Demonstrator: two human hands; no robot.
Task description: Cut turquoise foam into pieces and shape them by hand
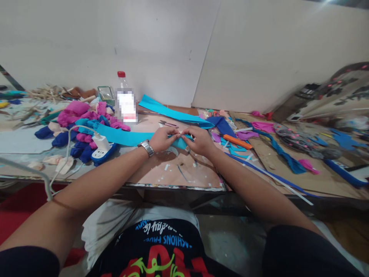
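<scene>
A long turquoise fabric strip (127,137) runs from a gathered pile on the left to between my hands. My left hand (163,139), with a metal watch on its wrist, pinches the strip's end part. Close against it, my right hand (198,141) pinches the same strip, fingertips nearly touching those of the left. A short part of the strip hangs below the fingers. Just behind lies a small pair of thread snips (168,124). A second turquoise strip (170,111) stretches across the back of the table.
Pink and navy gathered fabric (77,111) lies at left beside a blue-and-white power strip (101,154) with a plugged-in charger. A red-capped bottle (122,96) stands behind. At right are an orange-handled cutter (237,141), fabric scraps and cardboard (268,157).
</scene>
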